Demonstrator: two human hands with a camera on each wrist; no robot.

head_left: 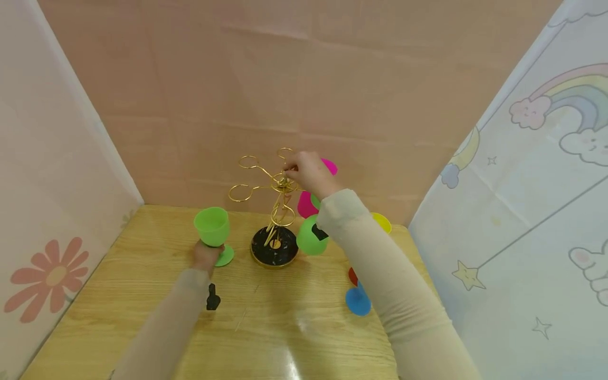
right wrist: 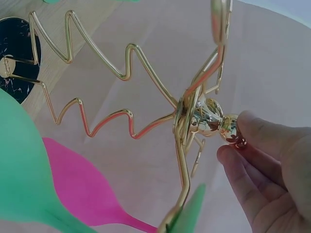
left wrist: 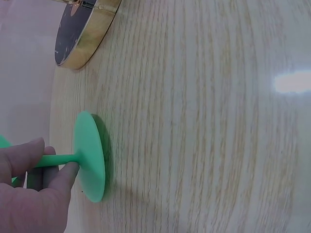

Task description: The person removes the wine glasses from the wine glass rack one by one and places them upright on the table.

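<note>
At the left, my left hand (head_left: 205,257) grips the stem of a green plastic goblet (head_left: 212,227), bowl up. Its round foot (left wrist: 90,155) is at the tabletop; a thin shadow lies beside it. My right hand (head_left: 311,171) pinches the gold knob (right wrist: 229,128) on top of a gold wire goblet rack with a black round base (head_left: 261,254). Several rings on the rack's left side hold nothing. Upside down on its right side hang a green goblet (head_left: 310,241) and a pink goblet (head_left: 305,206). Another pink piece (head_left: 330,166) shows behind my right wrist.
Right of the rack, my forearm partly covers a yellow goblet (head_left: 381,222), a red piece (head_left: 352,276) and a blue goblet (head_left: 358,302) on the wooden table (head_left: 266,338). Cloth walls stand behind and at both sides.
</note>
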